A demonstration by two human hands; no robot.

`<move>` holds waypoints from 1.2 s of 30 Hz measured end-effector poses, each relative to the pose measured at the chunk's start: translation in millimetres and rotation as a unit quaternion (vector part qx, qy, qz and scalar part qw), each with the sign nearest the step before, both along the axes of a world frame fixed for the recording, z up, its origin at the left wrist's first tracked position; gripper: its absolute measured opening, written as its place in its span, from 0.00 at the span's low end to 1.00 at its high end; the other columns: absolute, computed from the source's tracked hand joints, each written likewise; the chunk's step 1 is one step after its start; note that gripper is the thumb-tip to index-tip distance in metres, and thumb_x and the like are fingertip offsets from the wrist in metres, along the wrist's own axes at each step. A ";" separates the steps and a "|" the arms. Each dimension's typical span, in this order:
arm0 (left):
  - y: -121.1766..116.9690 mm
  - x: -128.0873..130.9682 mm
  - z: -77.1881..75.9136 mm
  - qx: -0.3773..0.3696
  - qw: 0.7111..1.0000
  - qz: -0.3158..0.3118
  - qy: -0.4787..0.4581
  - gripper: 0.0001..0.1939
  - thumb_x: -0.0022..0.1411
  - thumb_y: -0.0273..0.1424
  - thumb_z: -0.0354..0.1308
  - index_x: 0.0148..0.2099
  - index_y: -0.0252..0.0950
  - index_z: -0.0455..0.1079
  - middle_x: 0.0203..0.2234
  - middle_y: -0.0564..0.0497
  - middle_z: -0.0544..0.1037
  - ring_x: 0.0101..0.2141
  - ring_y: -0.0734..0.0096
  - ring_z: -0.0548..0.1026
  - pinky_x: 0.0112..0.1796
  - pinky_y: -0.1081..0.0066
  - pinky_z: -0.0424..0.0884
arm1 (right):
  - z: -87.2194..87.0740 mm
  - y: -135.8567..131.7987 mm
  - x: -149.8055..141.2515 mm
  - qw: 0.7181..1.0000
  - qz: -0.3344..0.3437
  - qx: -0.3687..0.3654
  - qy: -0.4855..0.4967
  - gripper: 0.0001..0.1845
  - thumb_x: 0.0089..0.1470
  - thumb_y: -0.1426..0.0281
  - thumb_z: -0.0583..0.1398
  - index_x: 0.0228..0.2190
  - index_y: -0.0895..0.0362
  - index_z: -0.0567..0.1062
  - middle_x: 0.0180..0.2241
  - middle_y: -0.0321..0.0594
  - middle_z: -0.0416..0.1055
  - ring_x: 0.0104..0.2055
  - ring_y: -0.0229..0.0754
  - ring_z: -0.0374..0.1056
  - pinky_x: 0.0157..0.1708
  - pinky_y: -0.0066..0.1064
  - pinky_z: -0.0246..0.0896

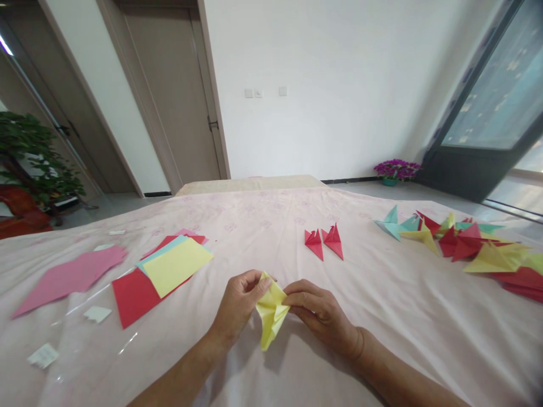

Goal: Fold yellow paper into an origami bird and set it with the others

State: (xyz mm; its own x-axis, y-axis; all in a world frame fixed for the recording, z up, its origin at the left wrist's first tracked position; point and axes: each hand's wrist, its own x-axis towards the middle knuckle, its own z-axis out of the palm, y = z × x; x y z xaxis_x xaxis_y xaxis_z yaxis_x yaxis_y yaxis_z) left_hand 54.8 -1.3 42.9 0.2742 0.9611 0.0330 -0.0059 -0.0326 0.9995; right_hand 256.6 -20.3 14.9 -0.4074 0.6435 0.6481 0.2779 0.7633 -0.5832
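A white wall (339,73) and a brown door (169,85) stand behind a table covered by a pale pink tablecloth (377,322), with purple flowers (396,169) in a green pot (389,182) on the floor at the right. Near the front edge of the view, the person holds a partly folded piece of yellow paper (271,311) just above the cloth. The left hand (238,302) pinches its upper left edge between thumb and fingers; the right hand (324,316) grips its right side, and the two hands are apart, with the paper between them. Beyond them, two small red birds (323,243) of folded paper sit side by side. To the left lie flat coloured sheets (178,265), yellow uppermost, near a spread of pink paper (72,280) and white scraps (97,314). At the right, folded birds (469,243) in red, yellow and blue-green lie heaped together.
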 end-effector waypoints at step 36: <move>-15.9 4.1 -7.3 0.225 0.966 0.054 0.118 0.06 0.59 0.35 0.62 0.35 0.39 0.77 0.38 0.46 0.79 0.40 0.60 0.76 0.42 0.68 0.69 | 2.1 -3.2 2.1 0.998 -0.039 -0.049 0.018 0.08 0.63 0.70 0.56 0.37 0.56 0.76 0.34 0.42 0.73 0.36 0.39 0.69 0.38 0.30 0.66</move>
